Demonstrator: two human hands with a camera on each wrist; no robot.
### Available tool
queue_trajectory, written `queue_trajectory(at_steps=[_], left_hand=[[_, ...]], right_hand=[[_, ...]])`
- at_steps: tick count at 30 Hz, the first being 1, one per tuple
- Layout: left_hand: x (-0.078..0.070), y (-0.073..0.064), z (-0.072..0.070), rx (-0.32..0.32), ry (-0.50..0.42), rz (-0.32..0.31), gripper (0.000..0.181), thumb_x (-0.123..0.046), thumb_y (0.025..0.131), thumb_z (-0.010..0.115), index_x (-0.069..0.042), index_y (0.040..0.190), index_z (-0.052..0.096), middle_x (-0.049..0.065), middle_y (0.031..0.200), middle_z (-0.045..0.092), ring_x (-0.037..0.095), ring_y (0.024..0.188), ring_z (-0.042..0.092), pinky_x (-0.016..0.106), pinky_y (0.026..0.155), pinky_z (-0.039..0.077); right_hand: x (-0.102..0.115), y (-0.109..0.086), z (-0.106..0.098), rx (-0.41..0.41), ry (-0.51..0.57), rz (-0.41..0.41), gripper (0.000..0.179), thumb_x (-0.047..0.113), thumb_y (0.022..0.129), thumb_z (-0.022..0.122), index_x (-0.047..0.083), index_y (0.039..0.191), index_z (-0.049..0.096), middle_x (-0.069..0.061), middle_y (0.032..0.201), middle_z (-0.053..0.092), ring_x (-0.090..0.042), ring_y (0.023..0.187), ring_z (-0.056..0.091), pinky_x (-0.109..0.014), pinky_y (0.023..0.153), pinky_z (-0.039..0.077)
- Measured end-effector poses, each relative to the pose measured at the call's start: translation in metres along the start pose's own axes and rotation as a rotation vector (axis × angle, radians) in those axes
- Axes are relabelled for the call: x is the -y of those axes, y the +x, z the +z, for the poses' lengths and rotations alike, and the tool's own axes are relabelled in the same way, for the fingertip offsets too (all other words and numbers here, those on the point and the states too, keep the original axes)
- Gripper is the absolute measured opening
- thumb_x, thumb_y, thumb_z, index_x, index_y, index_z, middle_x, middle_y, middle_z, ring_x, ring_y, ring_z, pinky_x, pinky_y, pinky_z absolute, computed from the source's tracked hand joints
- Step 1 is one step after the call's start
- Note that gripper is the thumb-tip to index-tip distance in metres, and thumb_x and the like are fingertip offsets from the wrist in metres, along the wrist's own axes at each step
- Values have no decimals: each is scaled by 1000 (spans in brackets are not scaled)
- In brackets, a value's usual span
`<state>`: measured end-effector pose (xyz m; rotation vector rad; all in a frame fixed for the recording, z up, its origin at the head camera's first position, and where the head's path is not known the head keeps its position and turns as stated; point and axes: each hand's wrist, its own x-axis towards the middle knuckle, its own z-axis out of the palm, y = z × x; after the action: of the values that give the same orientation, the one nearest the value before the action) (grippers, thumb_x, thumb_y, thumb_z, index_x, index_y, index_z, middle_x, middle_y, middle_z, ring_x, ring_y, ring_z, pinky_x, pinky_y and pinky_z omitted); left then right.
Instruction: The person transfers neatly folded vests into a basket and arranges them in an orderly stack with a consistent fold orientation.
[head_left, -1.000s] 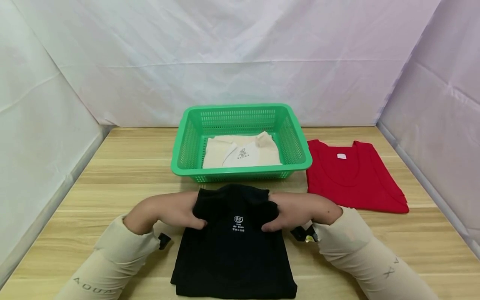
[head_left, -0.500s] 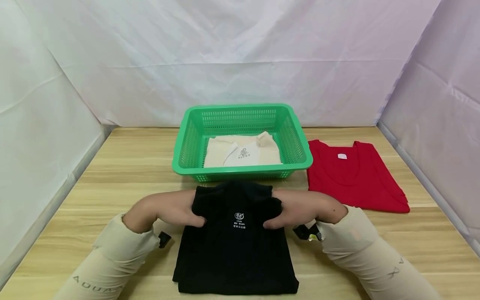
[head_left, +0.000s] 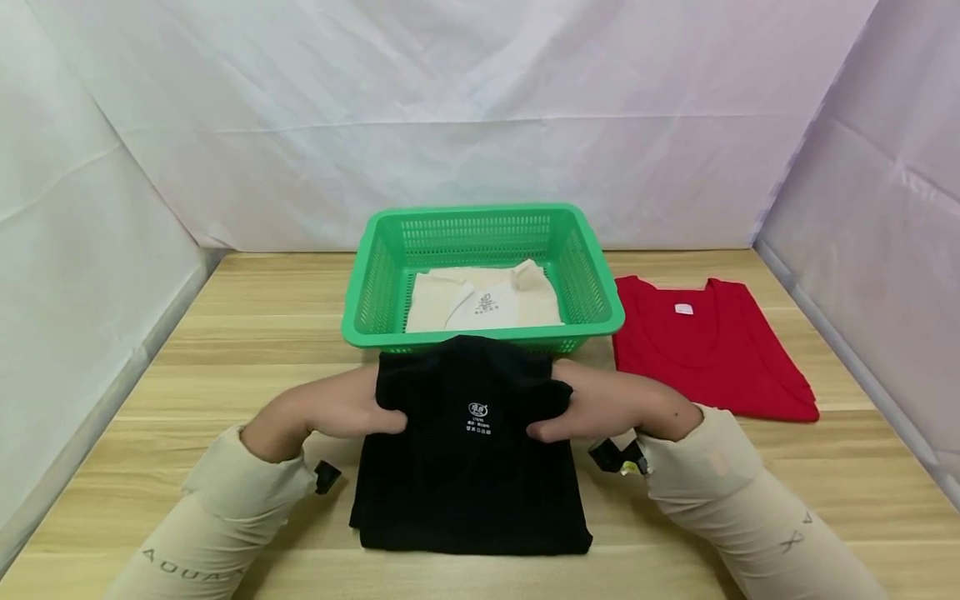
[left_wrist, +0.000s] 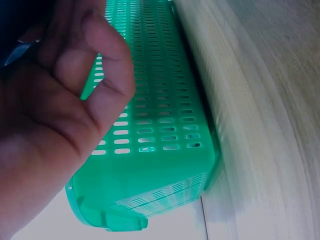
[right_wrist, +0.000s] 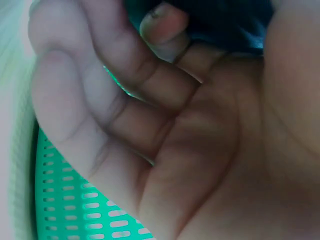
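A folded black shirt (head_left: pixel 472 483) with a small white print at its neck lies in front of me in the head view. My left hand (head_left: pixel 345 404) grips its upper left corner, thumb on top and fingers underneath. At the upper right corner my right hand (head_left: pixel 600 402) holds it the same way. The shirt's top edge overlaps the near rim of a green basket (head_left: pixel 357 321). In the left wrist view the basket's slotted wall (left_wrist: pixel 165 100) stands right beside my curled fingers. The right wrist view shows that palm and its bent fingers (right_wrist: pixel 60 95) near the basket.
Inside the basket lies a folded cream shirt (head_left: pixel 442 296) with a printed white panel. A folded red top (head_left: pixel 712 358) rests on the wooden table (head_left: pixel 247 333), right of the basket. White cloth walls (head_left: pixel 480 125) close off the back and both sides.
Both hands have carried the black shirt away from me, toward the basket. Its near edge now lies farther up the table, and its top edge overlaps the basket's rim. The red top stays put.
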<state>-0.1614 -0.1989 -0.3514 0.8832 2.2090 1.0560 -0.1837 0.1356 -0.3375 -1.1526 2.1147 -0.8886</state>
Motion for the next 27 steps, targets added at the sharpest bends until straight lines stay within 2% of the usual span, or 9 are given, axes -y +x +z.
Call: queue_trajectory(at_steps=[8, 15, 22, 27], left_hand=[[1, -2, -2, -105, 30, 15, 55, -5, 89, 55, -10, 143, 44, 5, 135, 52, 22, 115, 46, 26, 102, 38], [-3, 4, -4, -158, -29, 32, 53, -3, 90, 56, -15, 140, 47, 2, 131, 57, 19, 111, 54, 30, 98, 46], [-5, 7, -5, -230, -58, 62, 54, -5, 94, 61, -20, 144, 47, -3, 141, 56, 14, 125, 54, 31, 106, 44], [-5, 6, -5, -240, -54, 68, 50, -11, 99, 59, -21, 146, 44, -4, 144, 53, 14, 131, 50, 31, 108, 43]], right_hand=[[-1, -2, -1, -51, 29, -39, 41, 13, 91, 70, 17, 127, 52, 3, 118, 56, -17, 110, 53, -29, 91, 51], [-3, -1, -1, -87, 40, -68, 48, 14, 91, 70, 18, 134, 49, 2, 124, 55, -17, 115, 51, -30, 95, 51], [-1, 2, -1, -98, 48, -72, 59, 16, 90, 71, 18, 142, 43, 0, 132, 51, -18, 121, 48, -33, 99, 50], [1, 1, -2, -103, 55, -59, 60, 17, 90, 71, 19, 143, 41, 1, 132, 50, -18, 121, 47, -33, 99, 49]])
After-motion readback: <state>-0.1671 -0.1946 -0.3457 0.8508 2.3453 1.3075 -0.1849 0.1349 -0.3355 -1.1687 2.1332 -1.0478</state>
